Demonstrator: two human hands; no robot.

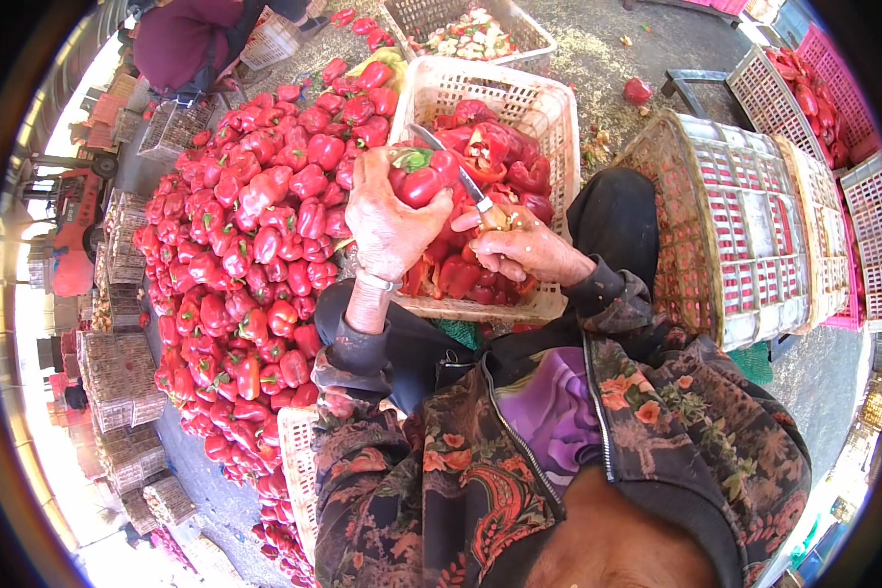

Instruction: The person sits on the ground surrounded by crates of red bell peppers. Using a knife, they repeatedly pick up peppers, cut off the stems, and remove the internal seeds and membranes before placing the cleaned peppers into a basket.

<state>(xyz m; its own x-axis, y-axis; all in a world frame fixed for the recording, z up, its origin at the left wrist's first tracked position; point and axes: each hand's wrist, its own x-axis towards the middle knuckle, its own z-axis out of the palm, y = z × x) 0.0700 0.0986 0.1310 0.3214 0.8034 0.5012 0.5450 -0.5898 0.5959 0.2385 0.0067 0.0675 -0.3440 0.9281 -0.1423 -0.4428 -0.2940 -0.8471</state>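
Observation:
My left hand (393, 220) grips a red bell pepper (420, 184) whose green stem end faces away from me. In my right hand (518, 242) is a knife (464, 178) with a pale collar, its blade lying against the right side of the pepper and pointing up and left. My right fingers wrap the handle, and small pale seeds cling to them. Both hands are above a white plastic crate (569, 140) that holds cut red peppers (527, 176). To the left of my hands, a large heap of whole red bell peppers (264, 242) lies on the floor.
Behind the crate stands another crate (536, 44) with pepper cores. Upright crates (753, 220) of red peppers are by my right knee. A person (180, 44) sits at the upper left. A loose pepper (637, 91) lies on the floor. Stacked crates (117, 375) line the left side.

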